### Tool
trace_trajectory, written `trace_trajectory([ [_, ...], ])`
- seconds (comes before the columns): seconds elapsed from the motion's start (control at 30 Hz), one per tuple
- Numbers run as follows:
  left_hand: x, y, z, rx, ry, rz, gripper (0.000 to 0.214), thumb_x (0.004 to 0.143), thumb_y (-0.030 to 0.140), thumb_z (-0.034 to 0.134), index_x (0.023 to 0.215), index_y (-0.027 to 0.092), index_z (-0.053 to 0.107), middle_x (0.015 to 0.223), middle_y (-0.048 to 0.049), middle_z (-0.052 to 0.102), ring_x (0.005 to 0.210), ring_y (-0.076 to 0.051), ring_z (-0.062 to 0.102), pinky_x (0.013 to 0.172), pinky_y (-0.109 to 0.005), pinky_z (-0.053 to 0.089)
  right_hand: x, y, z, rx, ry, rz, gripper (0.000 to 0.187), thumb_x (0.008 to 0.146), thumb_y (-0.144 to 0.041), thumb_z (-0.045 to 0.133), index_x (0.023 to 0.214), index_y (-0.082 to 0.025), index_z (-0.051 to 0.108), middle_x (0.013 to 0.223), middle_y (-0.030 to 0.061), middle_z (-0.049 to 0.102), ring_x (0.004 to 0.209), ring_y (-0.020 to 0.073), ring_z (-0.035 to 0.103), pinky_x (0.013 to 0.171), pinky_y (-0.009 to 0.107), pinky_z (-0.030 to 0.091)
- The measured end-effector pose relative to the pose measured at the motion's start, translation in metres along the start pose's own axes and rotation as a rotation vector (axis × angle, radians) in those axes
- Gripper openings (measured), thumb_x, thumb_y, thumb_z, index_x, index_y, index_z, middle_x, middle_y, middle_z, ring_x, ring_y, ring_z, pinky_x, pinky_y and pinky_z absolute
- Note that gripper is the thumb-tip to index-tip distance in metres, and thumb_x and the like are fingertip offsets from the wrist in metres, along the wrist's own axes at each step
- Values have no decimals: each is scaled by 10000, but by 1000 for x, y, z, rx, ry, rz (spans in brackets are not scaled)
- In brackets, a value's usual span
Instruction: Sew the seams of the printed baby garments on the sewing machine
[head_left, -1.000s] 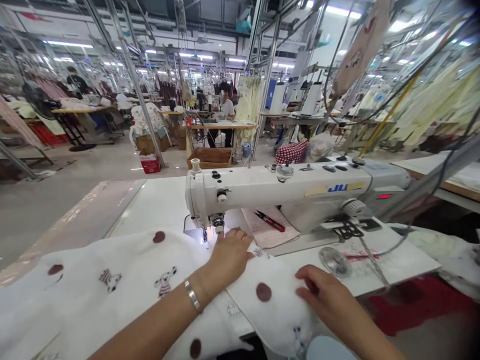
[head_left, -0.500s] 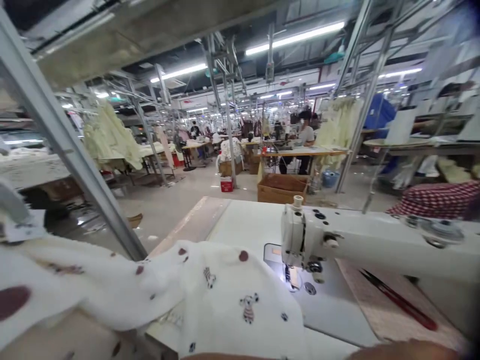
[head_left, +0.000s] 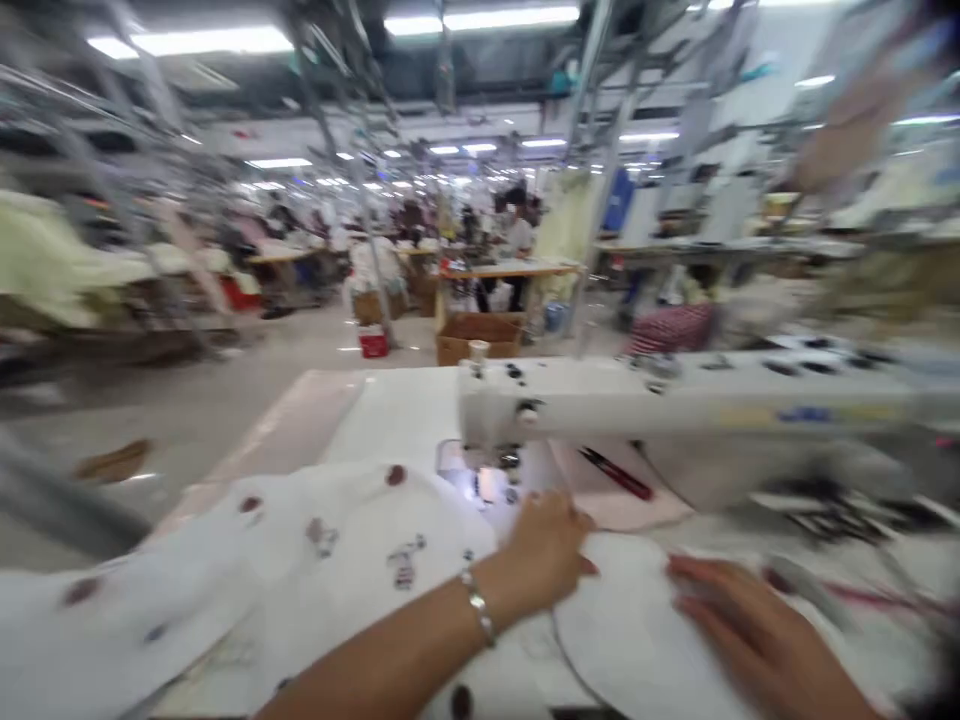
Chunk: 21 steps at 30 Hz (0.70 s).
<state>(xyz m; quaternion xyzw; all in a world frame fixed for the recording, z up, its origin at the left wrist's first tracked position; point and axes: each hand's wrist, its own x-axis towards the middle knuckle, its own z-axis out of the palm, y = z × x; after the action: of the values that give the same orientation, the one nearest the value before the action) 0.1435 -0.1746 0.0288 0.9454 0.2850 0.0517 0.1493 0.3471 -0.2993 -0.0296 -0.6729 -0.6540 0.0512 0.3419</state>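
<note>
My left hand (head_left: 546, 550), with a bracelet at its wrist, is in front of the needle area with its fingers curled. They close at the corner of a white fabric piece (head_left: 630, 610); the exact grip is blurred. My right hand (head_left: 739, 610) lies at that piece's right side, fingers stretched and slightly apart. White fabric printed with small figures and brown spots (head_left: 337, 530) spreads over the table to the left, partly beneath my left forearm. Beyond my hands stands a white sewing machine (head_left: 600, 395), its lamp lit beside the needle.
A slim red-and-black hand tool (head_left: 615, 473) lies under the machine arm on a pinkish sheet (head_left: 660, 513). Dark blurred items (head_left: 832, 520) sit to the right. Across the aisle are a cardboard box (head_left: 480, 338), a red box (head_left: 373, 342) and a person at a worktable (head_left: 517, 268).
The view has swung right and down, so the machine appears further left. Both hands have come into clear view, with the white fabric piece between them.
</note>
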Motion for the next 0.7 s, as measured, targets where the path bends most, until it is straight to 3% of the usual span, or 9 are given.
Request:
trace_trajectory([
  [0.13, 22, -1, 0, -74, 42, 56, 240, 851, 305, 631, 1046, 165, 615, 1042, -100, 593, 1024, -292, 517, 877, -441, 375, -10, -2, -20, -49, 1, 9, 233, 861, -348, 536, 1009, -216, 658, 997, 87, 697, 951, 245, 642, 844, 430, 529],
  [0.3, 43, 9, 7, -97, 46, 78, 292, 797, 402, 685, 930, 150, 617, 953, -82, 590, 958, -291, 527, 844, -443, 363, -5, -9, -20, -50, -21, 10, 255, 860, -295, 555, 1084, -195, 627, 1031, 92, 677, 984, 231, 616, 875, 422, 500],
  [0.47, 56, 17, 12, -148, 63, 138, 96, 841, 260, 638, 807, 171, 626, 864, -50, 594, 933, -257, 534, 845, -401, 361, -4, -6, -19, -57, -44, 21, 326, 850, -301, 558, 1153, -185, 593, 1118, 100, 652, 1050, 230, 595, 917, 413, 485],
  [0.6, 46, 25, -1, -240, 124, 147, 133, 928, 210, 500, 844, 163, 593, 915, -46, 621, 943, -214, 552, 870, -346, 392, -1, -2, -33, -51, -40, 49, 380, 848, -360, 528, 1177, -177, 580, 1134, 124, 650, 1011, 257, 616, 892, 443, 494],
  [0.7, 12, 31, -19, -320, 178, 130, 144, 968, 176, 390, 942, 177, 531, 991, -31, 621, 959, -159, 565, 866, -268, 423, -3, -7, -53, -79, -20, 141, 311, 832, -444, 521, 1010, -219, 642, 941, 85, 699, 800, 247, 660, 749, 395, 536],
])
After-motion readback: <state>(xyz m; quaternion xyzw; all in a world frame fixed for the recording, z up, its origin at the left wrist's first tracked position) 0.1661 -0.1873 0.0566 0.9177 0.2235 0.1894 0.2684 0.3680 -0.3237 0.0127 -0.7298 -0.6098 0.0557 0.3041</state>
